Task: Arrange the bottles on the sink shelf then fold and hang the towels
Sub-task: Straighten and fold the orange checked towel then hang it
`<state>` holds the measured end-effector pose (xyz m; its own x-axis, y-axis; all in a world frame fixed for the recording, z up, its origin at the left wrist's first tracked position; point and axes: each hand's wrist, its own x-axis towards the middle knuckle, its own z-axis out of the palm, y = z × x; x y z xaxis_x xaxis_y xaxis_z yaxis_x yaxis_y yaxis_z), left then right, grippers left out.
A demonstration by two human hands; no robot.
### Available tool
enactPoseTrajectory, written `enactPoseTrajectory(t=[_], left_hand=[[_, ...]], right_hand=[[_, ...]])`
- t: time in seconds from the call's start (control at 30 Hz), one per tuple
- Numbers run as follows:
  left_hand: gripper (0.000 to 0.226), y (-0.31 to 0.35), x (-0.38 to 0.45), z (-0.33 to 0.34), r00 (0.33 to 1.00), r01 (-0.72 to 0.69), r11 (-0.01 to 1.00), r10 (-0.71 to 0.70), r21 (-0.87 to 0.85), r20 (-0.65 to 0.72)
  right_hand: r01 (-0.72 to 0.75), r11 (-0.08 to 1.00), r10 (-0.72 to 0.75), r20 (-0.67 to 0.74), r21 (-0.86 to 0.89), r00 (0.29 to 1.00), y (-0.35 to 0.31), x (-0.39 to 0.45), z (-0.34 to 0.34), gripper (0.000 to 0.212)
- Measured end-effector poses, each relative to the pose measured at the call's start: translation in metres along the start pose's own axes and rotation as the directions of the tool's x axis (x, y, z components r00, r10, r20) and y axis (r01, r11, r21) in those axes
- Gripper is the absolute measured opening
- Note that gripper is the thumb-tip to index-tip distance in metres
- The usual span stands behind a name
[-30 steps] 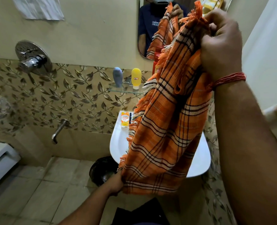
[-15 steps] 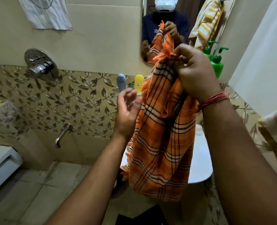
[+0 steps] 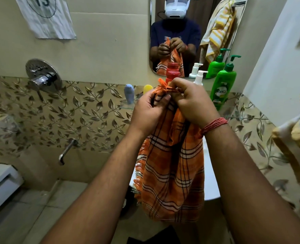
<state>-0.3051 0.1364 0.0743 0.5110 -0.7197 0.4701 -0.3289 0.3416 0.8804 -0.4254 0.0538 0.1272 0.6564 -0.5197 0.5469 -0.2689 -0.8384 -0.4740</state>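
Orange cloth with dark and white stripes hangs in front of the person: this is the towel. Both hands are at its top edge, close together, almost touching. The left hand curls its fingers and thumb round the bunched top edge. The right hand pinches the same edge right beside it, where a little tuft of fringe sticks up. The towel's long side runs straight down from the hands, past the wrists, and its bottom end hangs low in front of the white sink. It looks folded over, but how many layers there are cannot be told. Since both hands hold the top and the loose end is far below them, the next fold likely needs one hand to go down the hanging length. The left hand sits on the fringed side edge, so it seems the nearer one for that. Behind the hands, on the sink shelf, stand a blue bottle, a yellow bottle, a red bottle, a white pump bottle and a green pump bottle. A striped yellow towel hangs by the mirror.
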Motion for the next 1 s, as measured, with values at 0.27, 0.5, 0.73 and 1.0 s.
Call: enactPoseTrajectory(t=[0.27, 0.5, 0.73, 1.0], left_hand=[[0.026, 0.002, 0.001, -0.003, 0.999, -0.003, 0.997, -0.001, 0.081, 0.045], [0.012, -0.020, 0.013, -0.048, 0.821, 0.186, 0.971, -0.070, 0.150, -0.566], [0.009, -0.028, 0.008, -0.060, 0.752, 0.200, 0.969, -0.058, 0.144, -0.656], [0.008, -0.024, 0.006, -0.076, 0.805, 0.148, 0.982, -0.050, 0.118, -0.591]], right_hand=[[0.008, 1.000, -0.008, 0.006, 0.014, 1.000, 0.001, -0.004, -0.003, 0.007], [-0.138, 0.990, 0.135, -0.144, -0.013, 0.980, 0.035, -0.015, -0.029, 0.023], [-0.308, 0.951, 0.298, -0.249, 0.000, 0.921, 0.083, -0.023, -0.032, 0.047], [-0.156, 0.987, 0.141, 0.282, 0.034, 0.949, 0.085, -0.042, -0.058, 0.028]])
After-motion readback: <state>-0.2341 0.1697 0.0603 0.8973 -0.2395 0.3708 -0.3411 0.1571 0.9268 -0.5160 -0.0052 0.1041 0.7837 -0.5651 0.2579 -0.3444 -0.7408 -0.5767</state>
